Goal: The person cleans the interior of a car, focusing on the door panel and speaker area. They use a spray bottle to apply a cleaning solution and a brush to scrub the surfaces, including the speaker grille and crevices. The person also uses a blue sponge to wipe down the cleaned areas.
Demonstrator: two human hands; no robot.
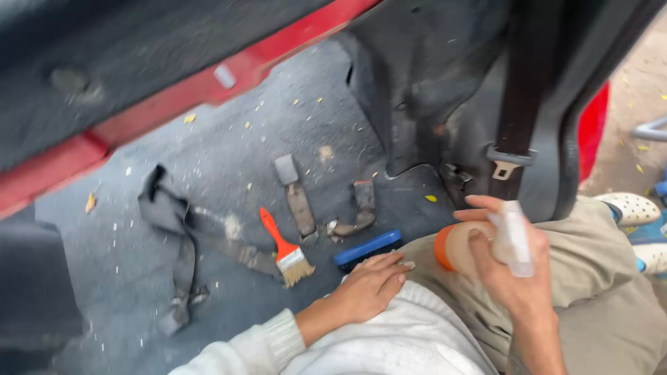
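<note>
Right hand (pixel 511 274) grips spray bottle (pixel 513 239); left hand (pixel 368 288) flat on cloth (pixel 410 333).

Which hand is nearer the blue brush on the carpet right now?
Left. The left hand rests just beside the blue brush, fingertips nearly at it. The right hand holds a spray bottle further off.
</note>
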